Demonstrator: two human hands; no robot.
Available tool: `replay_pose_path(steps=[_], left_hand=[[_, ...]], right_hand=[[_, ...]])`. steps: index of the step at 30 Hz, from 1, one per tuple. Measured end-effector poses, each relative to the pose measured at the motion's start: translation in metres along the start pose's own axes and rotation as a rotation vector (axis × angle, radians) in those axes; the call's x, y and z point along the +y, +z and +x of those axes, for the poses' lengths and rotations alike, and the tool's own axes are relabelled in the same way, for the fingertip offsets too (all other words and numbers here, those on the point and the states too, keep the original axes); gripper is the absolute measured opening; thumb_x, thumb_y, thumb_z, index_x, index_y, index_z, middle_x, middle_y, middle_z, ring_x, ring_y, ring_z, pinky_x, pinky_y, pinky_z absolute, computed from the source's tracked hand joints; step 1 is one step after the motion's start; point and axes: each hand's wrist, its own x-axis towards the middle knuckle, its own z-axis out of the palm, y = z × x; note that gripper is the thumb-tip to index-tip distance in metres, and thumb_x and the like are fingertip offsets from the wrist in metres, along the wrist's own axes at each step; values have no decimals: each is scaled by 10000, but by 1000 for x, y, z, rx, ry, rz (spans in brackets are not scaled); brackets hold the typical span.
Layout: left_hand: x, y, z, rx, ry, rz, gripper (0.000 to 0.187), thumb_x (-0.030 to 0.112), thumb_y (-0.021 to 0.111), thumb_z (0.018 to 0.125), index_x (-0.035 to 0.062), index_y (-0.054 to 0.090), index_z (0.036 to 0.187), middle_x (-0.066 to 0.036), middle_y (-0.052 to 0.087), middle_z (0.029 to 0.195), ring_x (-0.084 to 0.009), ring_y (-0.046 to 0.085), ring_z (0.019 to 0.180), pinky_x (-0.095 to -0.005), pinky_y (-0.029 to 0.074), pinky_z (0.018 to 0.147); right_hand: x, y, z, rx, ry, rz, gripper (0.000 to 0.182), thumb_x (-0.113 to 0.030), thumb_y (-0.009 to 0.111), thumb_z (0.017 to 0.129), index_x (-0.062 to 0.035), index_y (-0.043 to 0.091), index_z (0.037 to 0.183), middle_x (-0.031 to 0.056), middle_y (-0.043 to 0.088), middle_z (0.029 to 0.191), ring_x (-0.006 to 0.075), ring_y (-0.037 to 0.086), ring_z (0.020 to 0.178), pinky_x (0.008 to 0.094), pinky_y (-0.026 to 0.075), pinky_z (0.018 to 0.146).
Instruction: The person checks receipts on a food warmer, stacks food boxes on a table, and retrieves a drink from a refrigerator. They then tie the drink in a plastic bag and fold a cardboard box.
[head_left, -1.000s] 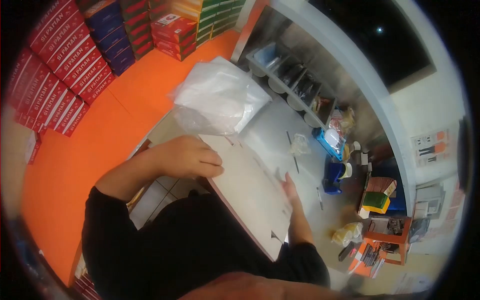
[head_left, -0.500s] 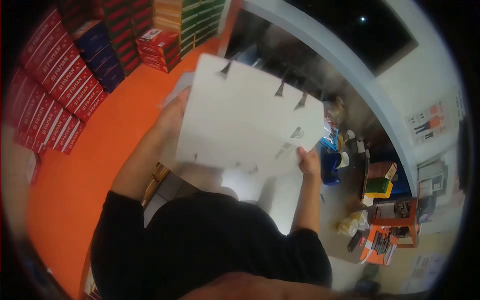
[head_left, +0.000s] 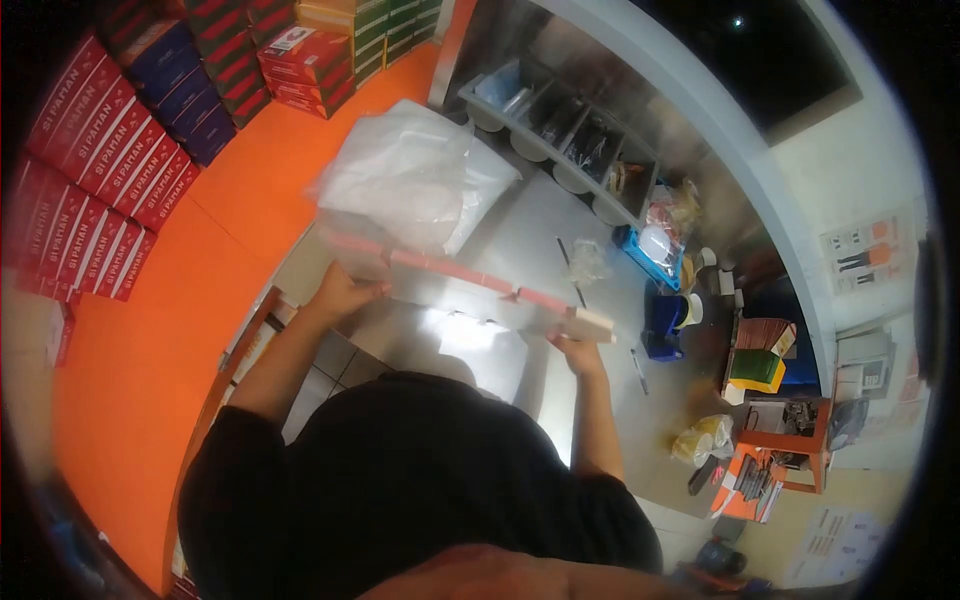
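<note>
Between my two hands is a cardboard box blank [head_left: 480, 278], tipped so that I see it almost edge-on as a narrow red and pale strip. Its left end is blurred. My left hand [head_left: 348, 294] grips the blank near that left end. At the other end, my right hand [head_left: 582, 356] pinches the lower edge beside a pale flap. The blank is above a shiny metal table [head_left: 520, 230]. Just beyond it lies a clear plastic bag [head_left: 395, 175] with white sheets.
Stacked red boxes [head_left: 110, 160] stand on the orange counter [head_left: 220, 225] at left. A grey divided tray [head_left: 560, 140] is at the back. To the right are a blue basket [head_left: 648, 262], a pen [head_left: 638, 370] and yellowish bags [head_left: 703, 440].
The blank has tilted from showing its broad white face to nearly edge-on, and is lower. Both hands have come down with it, uncovering the plastic bag and the divided tray.
</note>
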Motion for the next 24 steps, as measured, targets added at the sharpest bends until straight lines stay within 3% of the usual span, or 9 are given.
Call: replay_pose_path(steps=[2,4,7,8,10,13,20,22,24], left_hand=[[-8,-1,4,-46,-43,184,288,116,720,732,56,626,997,-64,635,992,-180,584,975,-329,449,864],[28,12,29,75,-270,311,358,146,737,702,61,632,1033,-109,644,1015,-213,601,1000,-348,466,857],[39,34,75,-68,-508,688,347,158,695,730,65,629,1058,-150,642,1041,-266,619,995,-373,488,842],[22,47,78,-80,-504,685,347,158,695,730,65,629,1058,-150,642,1041,-266,619,995,-373,488,842],[-28,78,84,-201,-448,1087,299,150,629,764,65,622,1051,-160,643,1029,-322,631,939,-392,503,821],[-35,98,90,-164,-503,1137,245,97,555,800,74,611,1038,-161,643,992,-305,639,921,-393,515,786],[-48,159,68,-156,-653,1379,200,76,505,844,96,580,1028,-151,633,895,-280,631,957,-399,533,732],[-70,179,48,81,-328,1527,235,84,513,841,84,573,1068,-166,641,920,-301,631,954,-410,528,752],[-79,191,42,124,-255,1669,295,73,511,836,69,553,1129,-180,635,982,-310,629,955,-407,521,776]], right_hand=[[5,3,-4,-30,23,-72,371,-142,716,757,-36,591,1090,54,583,1065,155,536,1010,299,473,779],[4,8,-15,2,116,-165,308,-126,700,771,-9,617,1044,78,587,1085,172,560,945,306,482,770],[8,52,-32,149,283,380,452,-47,632,785,66,493,1200,146,586,1138,249,597,950,353,504,804],[26,58,-37,165,395,449,525,-18,614,783,67,428,1266,175,565,1181,289,589,1005,389,493,860],[42,71,-44,233,520,521,519,-29,614,787,81,435,1261,191,559,1191,299,577,1032,410,464,907],[57,68,-51,206,511,688,479,-51,615,794,91,476,1230,204,593,1146,326,582,1024,408,450,920],[70,56,-54,191,618,577,405,-59,617,800,121,532,1152,200,608,1112,311,594,990,378,456,898],[72,54,-58,204,640,636,411,-68,623,804,120,528,1157,196,609,1107,303,594,989,368,455,898],[77,51,-61,224,651,690,418,-77,629,808,119,525,1161,192,610,1102,294,595,987,359,454,897]])
